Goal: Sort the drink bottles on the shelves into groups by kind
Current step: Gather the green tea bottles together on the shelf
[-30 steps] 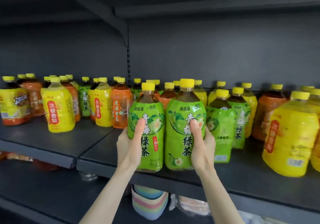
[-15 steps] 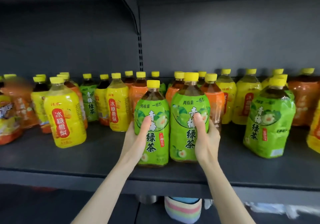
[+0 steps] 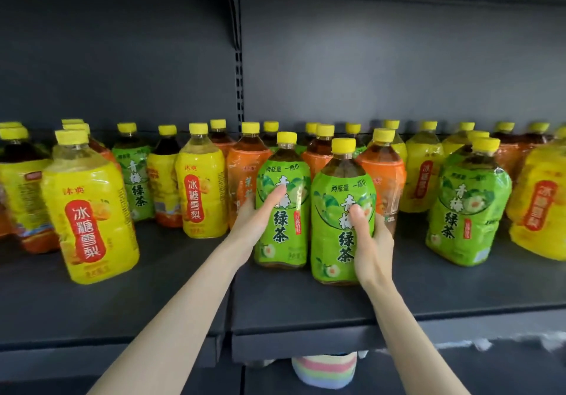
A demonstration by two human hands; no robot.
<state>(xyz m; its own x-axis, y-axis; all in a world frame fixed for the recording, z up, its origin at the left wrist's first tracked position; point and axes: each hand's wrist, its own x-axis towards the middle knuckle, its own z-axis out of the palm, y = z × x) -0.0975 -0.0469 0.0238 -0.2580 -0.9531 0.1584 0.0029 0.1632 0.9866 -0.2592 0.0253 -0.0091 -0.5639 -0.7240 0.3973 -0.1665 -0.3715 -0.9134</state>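
Trouble from here is most likely a knock. You have 2 clear plastic tea bottles with green labels and yellow caps, standing just beside each other on the dark grey metal shelf [image 3: 306, 306], right in front of the mixed row. Shove them backward and the orange-labelled bottle [image 3: 384, 177] just behind could tip. The right green bottle [image 3: 332, 241] sits nearer the front edge than the left green bottle [image 3: 284, 235], so a careless tug could drag it off. Another green-labelled bottle [image 3: 465, 211] stands near on your right, and I judge that the likely place to group them.

Your left grip [image 3: 251, 220] wraps the left green bottle from its left side, thumb pressed across the label and fingers hidden behind. Your right grip [image 3: 372, 241] clasps the right green bottle on its right side, thumb on the label and fingers curled behind. Both bottles look upright. Whether their bases rest on the shelf, I cannot tell.
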